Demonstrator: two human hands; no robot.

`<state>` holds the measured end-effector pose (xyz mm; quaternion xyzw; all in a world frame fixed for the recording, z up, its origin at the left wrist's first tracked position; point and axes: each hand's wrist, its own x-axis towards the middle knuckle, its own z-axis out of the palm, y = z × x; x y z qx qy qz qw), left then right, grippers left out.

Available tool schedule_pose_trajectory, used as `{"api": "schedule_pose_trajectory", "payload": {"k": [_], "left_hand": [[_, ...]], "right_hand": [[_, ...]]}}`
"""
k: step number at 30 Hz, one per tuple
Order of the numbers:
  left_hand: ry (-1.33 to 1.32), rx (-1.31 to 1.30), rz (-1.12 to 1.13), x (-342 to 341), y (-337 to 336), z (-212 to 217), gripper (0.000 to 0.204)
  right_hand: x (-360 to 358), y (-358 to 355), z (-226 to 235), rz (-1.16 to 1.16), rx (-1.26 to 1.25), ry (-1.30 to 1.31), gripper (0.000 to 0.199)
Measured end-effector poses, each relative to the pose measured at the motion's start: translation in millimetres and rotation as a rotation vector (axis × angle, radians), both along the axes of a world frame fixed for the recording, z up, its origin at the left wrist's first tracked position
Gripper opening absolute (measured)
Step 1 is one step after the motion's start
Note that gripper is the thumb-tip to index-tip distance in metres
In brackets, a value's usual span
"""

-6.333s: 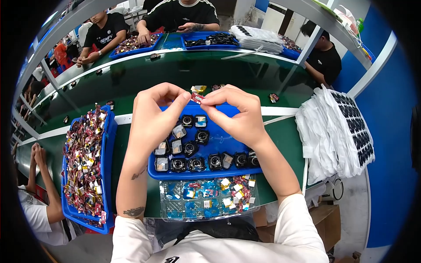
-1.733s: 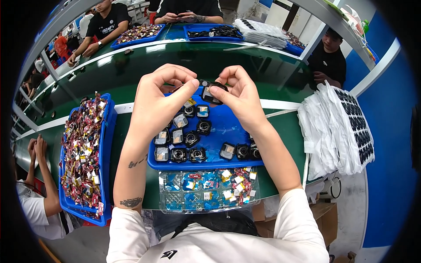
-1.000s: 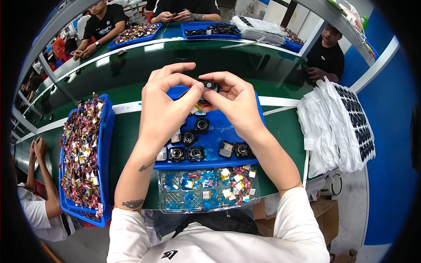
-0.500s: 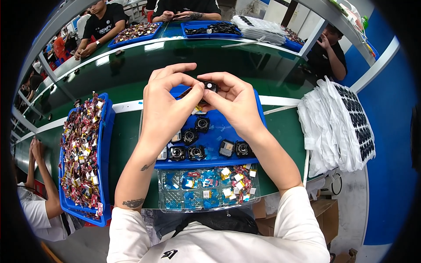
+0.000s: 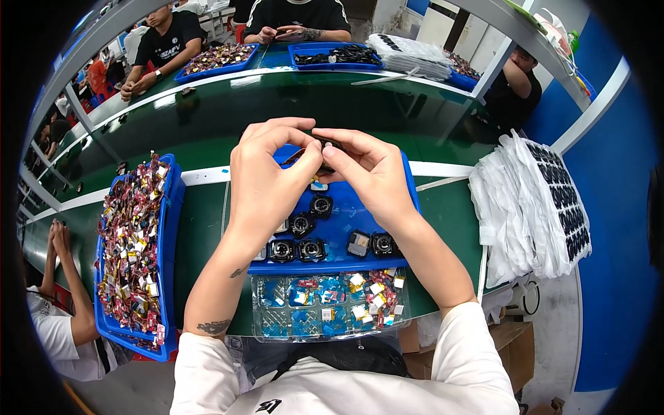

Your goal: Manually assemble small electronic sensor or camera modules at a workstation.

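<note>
Head view: my left hand (image 5: 266, 183) and right hand (image 5: 370, 176) meet fingertip to fingertip, both pinching one small black part (image 5: 324, 146) above the far edge of the middle blue tray (image 5: 409, 207). Risk, as I judge it: the grip is fingertip-only, so a slip would drop the part among the round black modules (image 5: 311, 250). Count: about five modules visible, others hidden under my hands; one clear blister tray (image 5: 328, 308) nearest me; one blue tray of mixed bits (image 5: 135, 256) on my left.
</note>
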<state>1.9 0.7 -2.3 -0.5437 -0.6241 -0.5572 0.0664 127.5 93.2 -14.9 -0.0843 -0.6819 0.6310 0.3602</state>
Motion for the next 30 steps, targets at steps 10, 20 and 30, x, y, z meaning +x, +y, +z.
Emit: {"api": "schedule_pose_trajectory", "payload": {"k": [10,20,30], "left_hand": [[0.059,-0.017,0.018,0.7,2.5,-2.3,0.011],[0.229,0.087,0.031,1.8,-1.9,1.6,0.013],[-0.602,-0.124,-0.466,-3.8,-2.8,5.1,0.011]], "right_hand": [[-1.5,2.5,-0.7,-0.041,0.002,0.005,0.025],[4.1,16.4,1.5,-0.193,-0.046,0.1,0.02],[4.3,8.3,4.0,-0.241,0.118,0.093,0.018]]}}
